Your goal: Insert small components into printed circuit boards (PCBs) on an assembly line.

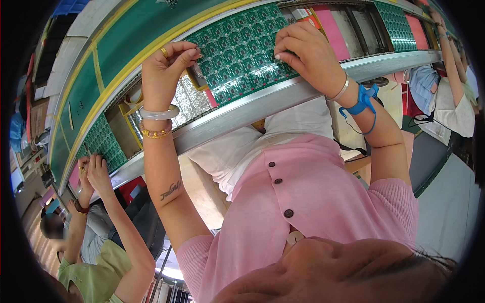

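Up top, L hand (169, 63) & R hand (309, 53) pinch closed, can't tell on what, at opp. sides of green PCB panel (242, 53) by metal rail (252, 107), where careless wrist bump could jog panel askew.

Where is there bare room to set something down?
The green tabletop has a bare patch beyond the left hand, bordered by yellow strips. Crowded: the circuit board, with that hand and the right hand at its sides.

Electronics assembly workshop: green circuit-board panels (242, 50) lay along long metal rail (252, 110); co-workers (103, 265) flanked line; blue corded wrist strap (362, 103) was worn.
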Action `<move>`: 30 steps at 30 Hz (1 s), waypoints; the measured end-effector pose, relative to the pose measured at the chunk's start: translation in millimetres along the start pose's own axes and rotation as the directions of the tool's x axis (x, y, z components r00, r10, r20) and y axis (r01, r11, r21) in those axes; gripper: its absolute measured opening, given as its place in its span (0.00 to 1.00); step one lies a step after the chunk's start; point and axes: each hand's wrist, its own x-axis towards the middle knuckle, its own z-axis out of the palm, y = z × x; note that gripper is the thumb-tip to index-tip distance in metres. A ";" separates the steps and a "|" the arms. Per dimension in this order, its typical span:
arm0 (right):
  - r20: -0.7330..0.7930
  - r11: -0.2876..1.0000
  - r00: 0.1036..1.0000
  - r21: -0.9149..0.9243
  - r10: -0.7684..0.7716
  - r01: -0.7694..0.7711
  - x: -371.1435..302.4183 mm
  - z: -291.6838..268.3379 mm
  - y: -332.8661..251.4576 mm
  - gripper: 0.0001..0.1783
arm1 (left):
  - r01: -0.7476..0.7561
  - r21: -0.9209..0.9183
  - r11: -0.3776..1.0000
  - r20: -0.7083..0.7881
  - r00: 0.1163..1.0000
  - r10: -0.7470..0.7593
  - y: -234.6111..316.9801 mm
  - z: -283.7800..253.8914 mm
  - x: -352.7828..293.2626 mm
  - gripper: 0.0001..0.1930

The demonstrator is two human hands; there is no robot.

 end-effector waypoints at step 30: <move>-0.006 0.998 0.999 0.047 -0.048 0.049 32.0 -13.3 -7.2 0.08 | -0.090 -0.043 0.995 -0.028 0.996 0.089 -13.4 0.8 2.9 0.05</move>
